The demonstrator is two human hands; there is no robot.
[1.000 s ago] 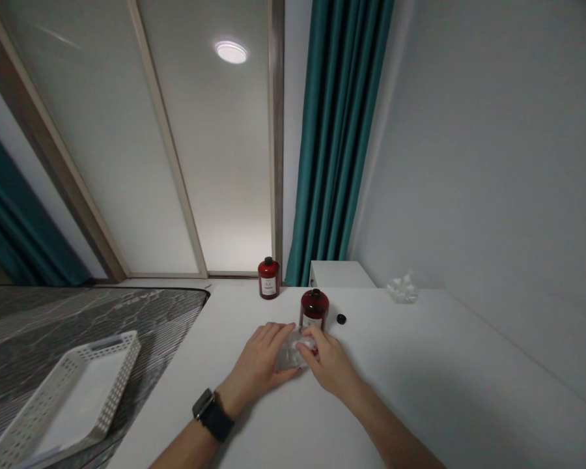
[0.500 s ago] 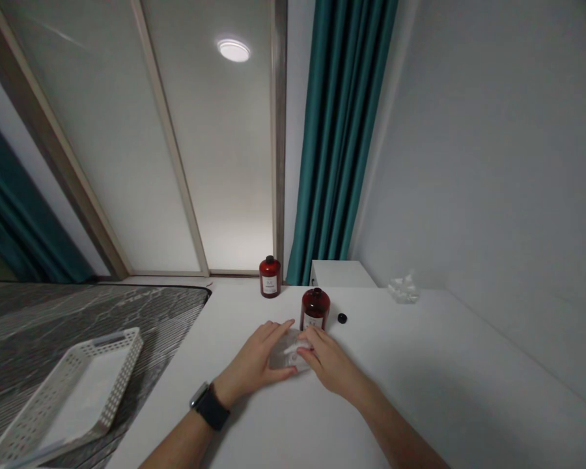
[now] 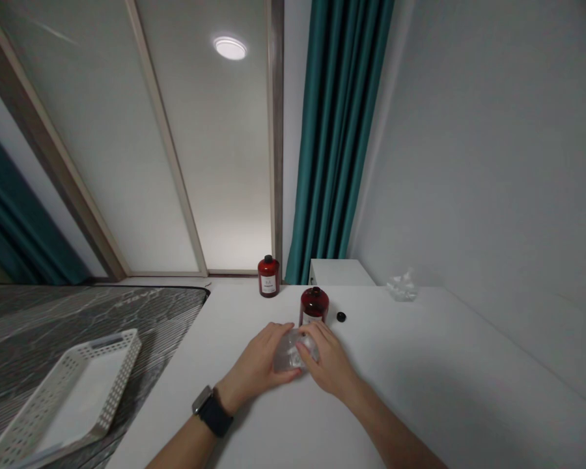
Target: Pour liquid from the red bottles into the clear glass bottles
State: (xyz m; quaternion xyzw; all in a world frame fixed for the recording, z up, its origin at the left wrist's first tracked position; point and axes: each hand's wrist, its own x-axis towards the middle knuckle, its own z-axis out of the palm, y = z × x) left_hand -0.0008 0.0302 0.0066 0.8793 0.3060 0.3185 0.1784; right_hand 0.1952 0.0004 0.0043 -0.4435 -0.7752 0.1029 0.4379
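Between my hands on the white table (image 3: 293, 426) is a clear, see-through container (image 3: 286, 353); its exact kind is hard to make out. My left hand (image 3: 260, 359), with a dark-banded watch (image 3: 212, 410) on its wrist, curves around the container's left side, thumb in front and fingers behind. My right hand (image 3: 328, 366) pinches at its right side, thumb and fingertips close together. Just behind them stands an uncapped dark red bottle (image 3: 315, 303), its label partly hidden by my right fingers. A small black cap (image 3: 341, 317) lies to that bottle's right.
A second red bottle (image 3: 268, 276), with its black cap on, stands at the table's far left. Crumpled clear plastic (image 3: 403, 286) lies at the back right near the wall. A white perforated basket (image 3: 122, 371) sits on a grey patterned surface (image 3: 170, 306) to the left.
My right thumb and fingers have shifted slightly on the clear container, leaving more of it showing. The view has drifted a little; the bottles and cap stay put.
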